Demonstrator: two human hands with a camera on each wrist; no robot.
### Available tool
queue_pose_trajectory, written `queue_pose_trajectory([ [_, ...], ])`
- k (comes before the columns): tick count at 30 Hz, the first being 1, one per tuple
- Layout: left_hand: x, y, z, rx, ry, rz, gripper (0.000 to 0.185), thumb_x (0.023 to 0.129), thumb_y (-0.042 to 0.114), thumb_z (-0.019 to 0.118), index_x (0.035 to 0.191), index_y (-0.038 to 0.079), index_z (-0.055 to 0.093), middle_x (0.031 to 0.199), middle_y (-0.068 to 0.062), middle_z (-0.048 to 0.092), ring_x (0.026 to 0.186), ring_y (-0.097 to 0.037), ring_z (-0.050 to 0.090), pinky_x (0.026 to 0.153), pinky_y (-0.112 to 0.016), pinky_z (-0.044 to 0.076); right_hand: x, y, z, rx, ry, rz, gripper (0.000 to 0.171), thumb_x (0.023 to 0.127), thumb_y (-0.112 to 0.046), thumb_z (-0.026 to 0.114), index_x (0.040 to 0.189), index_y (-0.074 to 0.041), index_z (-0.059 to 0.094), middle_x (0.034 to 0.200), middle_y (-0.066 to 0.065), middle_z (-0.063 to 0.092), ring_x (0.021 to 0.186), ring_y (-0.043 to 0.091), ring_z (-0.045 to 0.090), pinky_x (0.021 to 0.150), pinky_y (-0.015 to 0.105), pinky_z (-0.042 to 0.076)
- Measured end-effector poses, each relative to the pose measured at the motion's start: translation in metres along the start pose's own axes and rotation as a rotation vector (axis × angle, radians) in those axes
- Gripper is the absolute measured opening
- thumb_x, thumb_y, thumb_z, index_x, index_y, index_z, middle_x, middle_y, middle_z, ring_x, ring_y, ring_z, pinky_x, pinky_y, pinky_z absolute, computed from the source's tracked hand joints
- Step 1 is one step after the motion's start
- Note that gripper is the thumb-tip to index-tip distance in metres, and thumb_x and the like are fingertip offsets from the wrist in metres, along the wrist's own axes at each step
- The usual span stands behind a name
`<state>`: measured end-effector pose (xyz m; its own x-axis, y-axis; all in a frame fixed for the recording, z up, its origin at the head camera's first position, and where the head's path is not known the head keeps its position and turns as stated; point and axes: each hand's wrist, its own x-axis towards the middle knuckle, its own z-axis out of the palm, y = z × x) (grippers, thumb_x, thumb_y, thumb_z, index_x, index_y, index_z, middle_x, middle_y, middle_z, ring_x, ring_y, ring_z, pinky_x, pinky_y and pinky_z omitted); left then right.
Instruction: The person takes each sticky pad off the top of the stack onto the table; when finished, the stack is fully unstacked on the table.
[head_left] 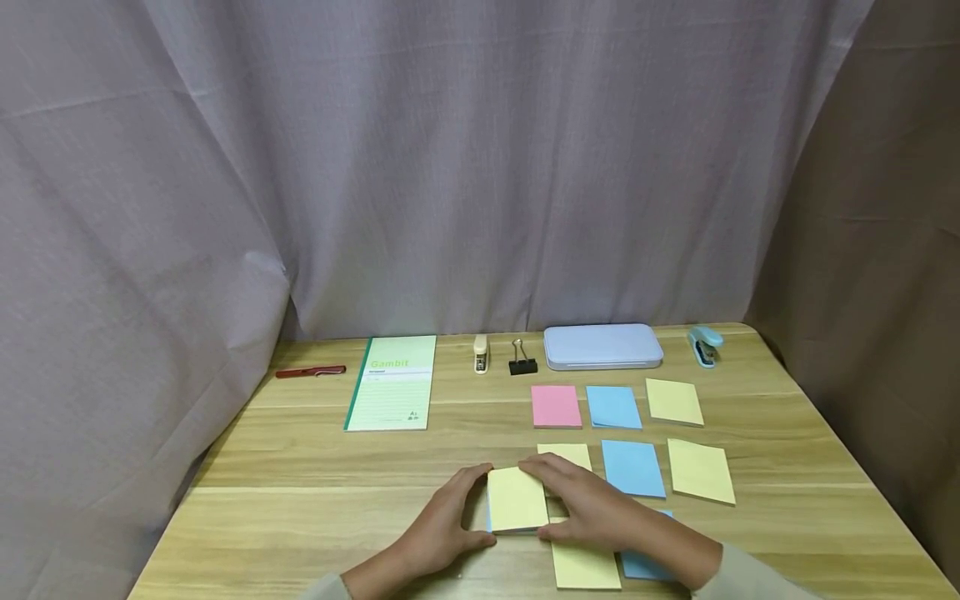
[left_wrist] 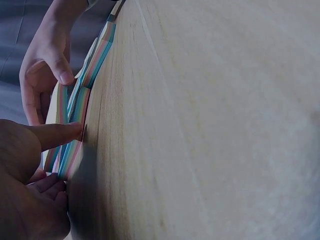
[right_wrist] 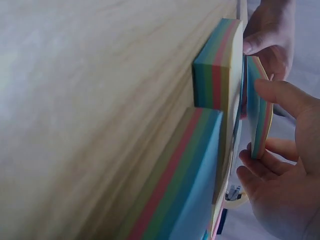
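Observation:
A yellow-topped sticky note pad (head_left: 517, 500) lies between the two hands, over a blue-topped sticky note pad (head_left: 489, 510) whose edge peeks out at its left. My right hand (head_left: 592, 502) pinches the upper pad, thumb on the near edge and fingers on the far one. From the left, my left hand (head_left: 444, 527) grips the lower pad between thumb and fingers. The right wrist view shows striped coloured layers along the held upper pad (right_wrist: 259, 112), tilted slightly away from what is under it. Beneath the right hand and forearm, further yellow pads (head_left: 587, 568) are partly hidden.
More pads lie in rows at right, including a pink pad (head_left: 556, 407), blue pad (head_left: 633, 468) and yellow pad (head_left: 702, 471). Along the back are a red pen-shaped item (head_left: 311, 372), notebook (head_left: 392, 383), white stapler (head_left: 481, 354), binder clip (head_left: 522, 365), pale case (head_left: 603, 347) and blue stapler (head_left: 705, 345).

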<state>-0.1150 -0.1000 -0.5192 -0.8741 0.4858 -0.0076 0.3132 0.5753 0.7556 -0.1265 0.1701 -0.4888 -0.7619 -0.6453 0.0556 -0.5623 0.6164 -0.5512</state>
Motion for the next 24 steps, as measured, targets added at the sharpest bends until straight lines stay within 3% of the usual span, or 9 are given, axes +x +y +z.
queue_pose_trajectory([
  [10, 0.0, 0.0, 0.002, 0.003, 0.025, 0.018, 0.087, 0.08, 0.012, 0.089, 0.153, 0.008, 0.042, 0.152, -0.006, 0.05, 0.142, -0.025, 0.046, 0.118, -0.046, 0.038, -0.024, 0.007, -0.018, 0.047, 0.035, 0.022, 0.081, 0.085, -0.03, 0.086, 0.153, -0.011, 0.046, 0.149, -0.001, 0.051, 0.132, 0.027, 0.055, 0.103, 0.049, 0.053],
  [17, 0.001, -0.001, 0.003, 0.006, 0.04, 0.028, 0.085, 0.08, 0.009, 0.089, 0.152, 0.006, 0.043, 0.151, -0.007, 0.051, 0.142, -0.025, 0.046, 0.119, -0.045, 0.038, -0.057, 0.018, -0.035, 0.016, 0.094, 0.076, 0.081, 0.084, -0.034, 0.087, 0.153, -0.02, 0.048, 0.151, 0.006, 0.051, 0.138, 0.041, 0.049, 0.099, 0.053, 0.053],
  [21, 0.001, -0.001, 0.004, 0.008, 0.04, 0.027, 0.086, 0.08, 0.01, 0.089, 0.152, 0.007, 0.043, 0.151, -0.007, 0.051, 0.142, -0.025, 0.046, 0.119, -0.045, 0.038, -0.081, 0.027, -0.045, -0.016, 0.139, 0.13, 0.082, 0.081, -0.039, 0.088, 0.152, -0.024, 0.049, 0.15, 0.0, 0.052, 0.135, 0.024, 0.053, 0.096, 0.038, 0.055],
  [24, 0.001, -0.001, 0.005, 0.015, 0.043, 0.03, 0.086, 0.08, 0.011, 0.089, 0.152, 0.007, 0.043, 0.151, -0.007, 0.051, 0.142, -0.026, 0.047, 0.118, -0.045, 0.038, -0.103, 0.038, -0.05, -0.032, 0.193, 0.153, 0.084, 0.078, -0.04, 0.09, 0.151, -0.025, 0.051, 0.147, -0.003, 0.053, 0.133, 0.003, 0.048, 0.094, 0.028, 0.054],
])
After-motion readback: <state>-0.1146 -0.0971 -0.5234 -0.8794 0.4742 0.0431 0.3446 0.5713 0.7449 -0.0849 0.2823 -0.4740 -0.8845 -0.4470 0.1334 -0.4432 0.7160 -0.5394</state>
